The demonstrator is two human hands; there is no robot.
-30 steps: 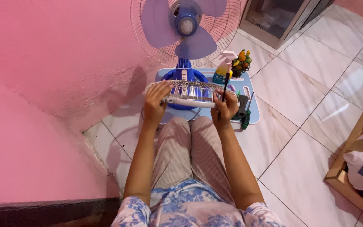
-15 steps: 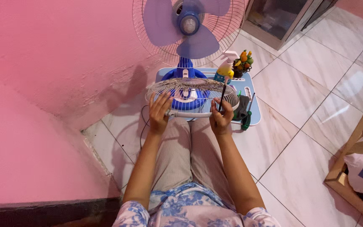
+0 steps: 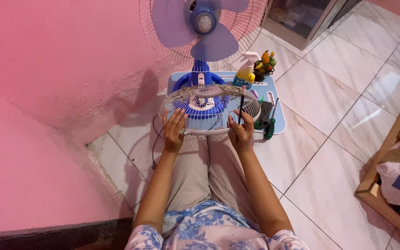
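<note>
Fan guard [image 3: 209,104] lay near flat in my grip: left hand [image 3: 174,131] clasped its rim, right hand [image 3: 240,133] pinched rim and brush [image 3: 240,105].

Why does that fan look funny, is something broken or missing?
Its front grille is off the fan, so the blades are bare. The left hand and right hand hold it flat above the lap, and it looks dusty. The right hand also holds a thin dark tool.
</note>
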